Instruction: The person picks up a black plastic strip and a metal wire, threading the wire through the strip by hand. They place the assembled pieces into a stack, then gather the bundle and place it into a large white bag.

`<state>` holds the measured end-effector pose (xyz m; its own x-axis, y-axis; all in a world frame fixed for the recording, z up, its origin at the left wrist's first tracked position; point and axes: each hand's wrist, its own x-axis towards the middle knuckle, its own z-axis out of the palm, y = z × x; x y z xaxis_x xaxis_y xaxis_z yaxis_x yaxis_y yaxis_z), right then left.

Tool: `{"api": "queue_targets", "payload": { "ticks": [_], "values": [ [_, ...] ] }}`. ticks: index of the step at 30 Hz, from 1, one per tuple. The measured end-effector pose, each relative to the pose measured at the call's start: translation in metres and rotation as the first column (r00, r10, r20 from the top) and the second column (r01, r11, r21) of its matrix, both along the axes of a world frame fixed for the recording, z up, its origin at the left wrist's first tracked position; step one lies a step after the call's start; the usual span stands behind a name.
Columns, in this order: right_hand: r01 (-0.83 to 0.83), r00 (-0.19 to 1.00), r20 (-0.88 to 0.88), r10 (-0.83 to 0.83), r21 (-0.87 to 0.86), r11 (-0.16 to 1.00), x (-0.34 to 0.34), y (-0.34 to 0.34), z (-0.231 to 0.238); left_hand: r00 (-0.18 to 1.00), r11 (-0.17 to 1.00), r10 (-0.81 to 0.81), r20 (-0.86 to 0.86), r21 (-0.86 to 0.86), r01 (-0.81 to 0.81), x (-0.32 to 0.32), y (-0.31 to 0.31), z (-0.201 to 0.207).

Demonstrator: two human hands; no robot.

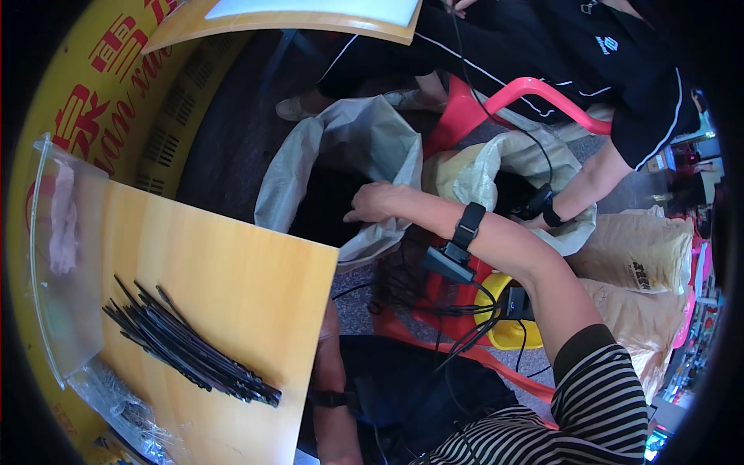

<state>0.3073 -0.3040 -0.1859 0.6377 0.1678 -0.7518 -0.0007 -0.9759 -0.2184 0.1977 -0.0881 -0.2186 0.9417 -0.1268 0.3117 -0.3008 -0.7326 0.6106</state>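
My right hand (372, 203) is at the mouth of a whitish woven sack (283, 182), over its dark contents. Its fingers are bent down and drawn together; whatever they hold, if anything, I cannot make out. My left hand (328, 324) is low beside the table edge, near my lap, its fingers hidden by the tabletop. On the wooden table (232, 263) lies a loose bundle of long, thin black strips (190, 345), resembling cable ties, apart from both hands.
A co-worker's hand (539, 222) reaches into a second woven sack (484, 167). Around me are a red plastic chair (542, 89), a yellow container (505, 333), brown paper sacks (635, 248) and hanging black cables (465, 333). A clear panel (74, 256) stands at the table's left.
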Motion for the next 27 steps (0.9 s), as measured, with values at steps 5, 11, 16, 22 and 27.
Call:
{"api": "queue_targets", "payload": {
  "ticks": [5, 11, 16, 22, 27],
  "values": [
    [-0.096, 0.995, 0.044, 0.094, 0.044, 0.994, -0.025, -0.008, 0.035, 0.978, 0.964, -0.155, 0.139, 0.239, 0.119, 0.015, 0.005, 0.008],
    [0.439, 0.596, 0.781, -0.186, -0.123, 0.890, -0.022, -0.035, -0.003, 0.986, 0.944, -0.152, -0.072, -0.305, 0.123, 0.011, 0.000, 0.029],
    [0.848, 0.356, 0.599, -0.717, 0.115, 0.518, -0.004, -0.054, -0.002, 0.984, 0.965, -0.109, -0.144, -0.253, 0.070, 0.025, 0.000, 0.020],
    [0.906, -0.211, 0.045, -0.976, 0.385, -0.178, -0.017, -0.083, -0.032, 0.920, 0.979, -0.083, -0.383, -0.202, 0.004, 0.123, 0.029, 0.015],
    [0.965, -0.003, -0.412, -0.911, 0.237, -0.110, -0.060, -0.078, -0.022, 0.820, 0.989, -0.063, -0.570, -0.146, -0.026, 0.127, 0.016, 0.005]
  ]
}}
